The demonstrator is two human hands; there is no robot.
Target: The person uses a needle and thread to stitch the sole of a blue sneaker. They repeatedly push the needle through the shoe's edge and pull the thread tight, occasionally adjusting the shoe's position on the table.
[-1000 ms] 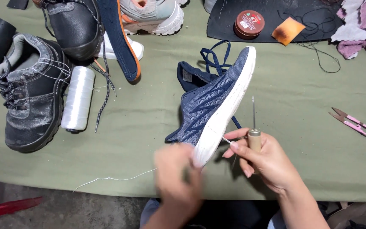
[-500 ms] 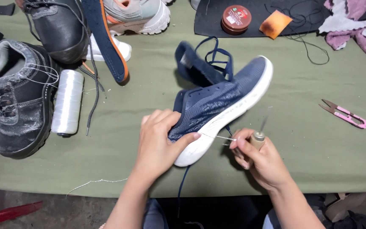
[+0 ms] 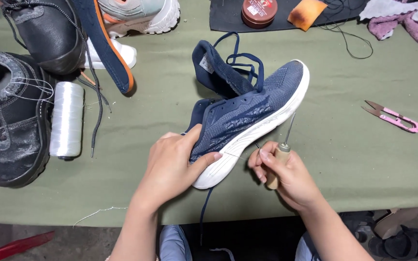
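heel hidden, awl in hand

we could not see the heel of the blue sneaker [image 3: 247, 116]; our left hand [image 3: 172, 164] covered it, fingers wrapped shut around it above the green table [image 3: 344, 159]. a thin thread ran from the sole, barely visible. our right hand [image 3: 286, 176] was closed on the wooden-handled awl [image 3: 279, 162], needle up beside the white sole.

The heel of the navy sneaker [image 3: 247, 116] is covered by the left hand [image 3: 172, 166], and most of the wooden awl handle [image 3: 276, 164] is enclosed by the right hand [image 3: 286, 176]. The thin thread between them is barely made out. The black boot [image 3: 10, 125], the second black boot [image 3: 44, 34] and the light sneaker [image 3: 141, 14] are cut off by the frame edges, as is the round tin [image 3: 259, 10].
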